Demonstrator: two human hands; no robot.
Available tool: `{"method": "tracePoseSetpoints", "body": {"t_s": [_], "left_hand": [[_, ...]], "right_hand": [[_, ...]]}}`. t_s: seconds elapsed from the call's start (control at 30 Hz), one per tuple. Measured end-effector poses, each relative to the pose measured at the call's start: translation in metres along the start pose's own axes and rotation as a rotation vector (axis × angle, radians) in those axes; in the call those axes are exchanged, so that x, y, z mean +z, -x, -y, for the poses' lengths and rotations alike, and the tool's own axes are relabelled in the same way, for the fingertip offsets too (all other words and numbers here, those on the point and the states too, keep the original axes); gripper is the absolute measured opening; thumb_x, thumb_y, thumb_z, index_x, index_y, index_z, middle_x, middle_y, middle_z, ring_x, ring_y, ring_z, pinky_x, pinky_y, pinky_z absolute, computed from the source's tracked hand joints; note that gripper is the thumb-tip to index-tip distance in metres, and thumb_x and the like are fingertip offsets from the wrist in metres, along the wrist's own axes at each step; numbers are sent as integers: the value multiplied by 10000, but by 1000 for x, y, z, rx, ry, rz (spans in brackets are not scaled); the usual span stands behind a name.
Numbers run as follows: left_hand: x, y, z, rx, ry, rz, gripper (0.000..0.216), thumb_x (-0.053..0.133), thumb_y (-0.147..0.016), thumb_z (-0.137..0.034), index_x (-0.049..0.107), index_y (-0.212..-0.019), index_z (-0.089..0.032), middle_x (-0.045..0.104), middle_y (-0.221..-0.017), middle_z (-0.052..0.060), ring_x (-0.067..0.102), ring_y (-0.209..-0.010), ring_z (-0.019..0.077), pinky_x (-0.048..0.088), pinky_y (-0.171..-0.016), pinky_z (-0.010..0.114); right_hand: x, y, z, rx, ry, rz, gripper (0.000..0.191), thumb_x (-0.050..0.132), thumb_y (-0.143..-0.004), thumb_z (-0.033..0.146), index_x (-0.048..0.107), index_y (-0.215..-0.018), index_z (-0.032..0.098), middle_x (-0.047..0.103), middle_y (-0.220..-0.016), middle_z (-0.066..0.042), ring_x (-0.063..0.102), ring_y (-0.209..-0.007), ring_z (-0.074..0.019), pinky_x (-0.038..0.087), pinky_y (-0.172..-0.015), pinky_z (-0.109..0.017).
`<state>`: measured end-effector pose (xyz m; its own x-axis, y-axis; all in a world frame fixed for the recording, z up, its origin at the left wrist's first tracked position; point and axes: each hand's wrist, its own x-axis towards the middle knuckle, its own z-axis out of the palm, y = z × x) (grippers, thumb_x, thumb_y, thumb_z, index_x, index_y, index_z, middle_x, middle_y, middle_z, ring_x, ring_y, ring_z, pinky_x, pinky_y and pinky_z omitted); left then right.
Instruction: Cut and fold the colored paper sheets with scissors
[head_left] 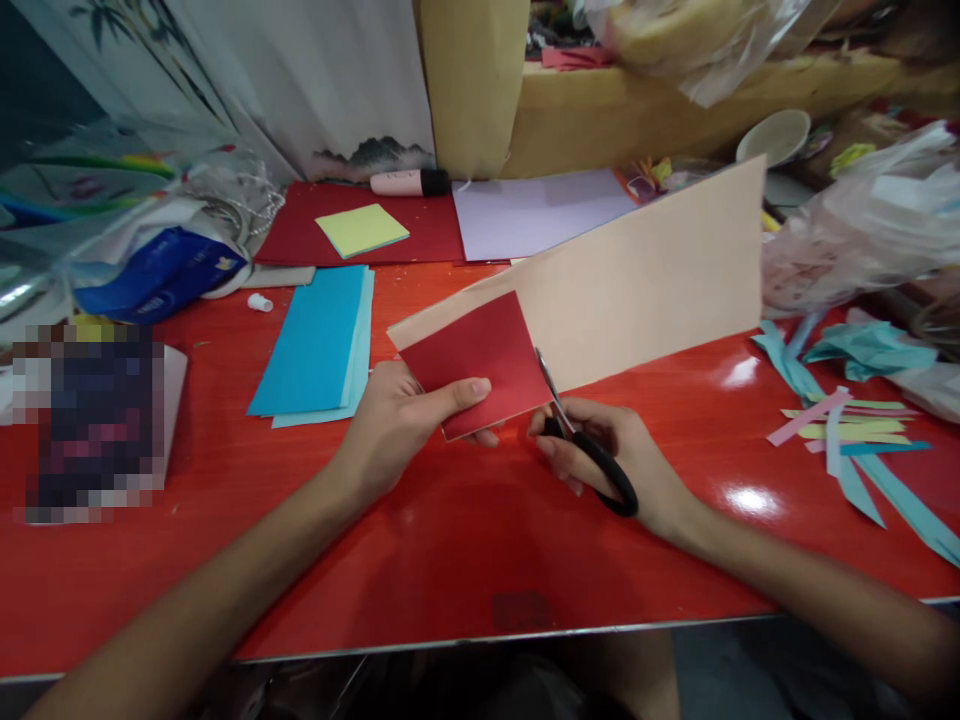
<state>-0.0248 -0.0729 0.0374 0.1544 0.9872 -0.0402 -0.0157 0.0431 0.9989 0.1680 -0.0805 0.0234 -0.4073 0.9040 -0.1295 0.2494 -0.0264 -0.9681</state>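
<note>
My left hand (405, 415) pinches a red paper square (480, 350) together with a long cream paper sheet (645, 280), thumb on top and fingers underneath. The red square lies over the left end of the cream sheet. In my right hand (630, 450) is a pair of scissors (600, 465) with black handles. Their blades point up and away, right at the right edge of the red square, where they meet the cream sheet. One blade is mostly hidden by the paper.
Blue paper sheets (315, 340) lie left of my left hand. Behind are dark red paper (277, 230), a yellow paper square (362, 230), a pink marker (409, 183) and lilac paper (540, 215). Coloured paper strips (855, 430) and plastic bags (847, 240) crowd the right side.
</note>
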Motion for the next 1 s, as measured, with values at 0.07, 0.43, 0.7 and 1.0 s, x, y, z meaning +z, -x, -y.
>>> {"method": "tracePoseSetpoints", "body": {"t_s": [0.07, 0.43, 0.7, 1.0], "left_hand": [[1, 1, 0, -9, 23, 17, 186, 632, -752, -293, 684, -619, -174, 679, -635, 30, 619, -596, 167, 509, -570, 282], [3, 1, -1, -34, 13, 27, 153, 630, -746, -293, 671, -632, -199, 679, -634, 19, 629, -597, 172, 518, -564, 274], [4, 1, -1, -13, 33, 22, 167, 631, -746, -296, 681, -635, -183, 682, -659, 26, 625, -589, 160, 525, -545, 264], [3, 2, -2, -14, 16, 24, 167, 623, -759, -279, 677, -630, -187, 679, -634, 23, 627, -614, 166, 515, -580, 274]], "right_hand": [[-1, -1, 2, -8, -12, 0, 167, 613, -740, 300, 526, -774, 161, 466, -572, 42, 420, -480, -70, 347, -463, -211], [0, 0, 3, -5, 39, -1, 117, 555, -760, 268, 504, -722, 170, 427, -552, 45, 392, -490, -75, 327, -467, -216], [0, 1, 2, -20, 62, 2, 56, 502, -777, 210, 513, -755, 160, 429, -559, 43, 389, -491, -72, 316, -467, -213], [0, 2, -1, -87, 117, -28, 40, 487, -766, 156, 504, -731, 164, 420, -548, 52, 378, -477, -62, 308, -454, -201]]}}
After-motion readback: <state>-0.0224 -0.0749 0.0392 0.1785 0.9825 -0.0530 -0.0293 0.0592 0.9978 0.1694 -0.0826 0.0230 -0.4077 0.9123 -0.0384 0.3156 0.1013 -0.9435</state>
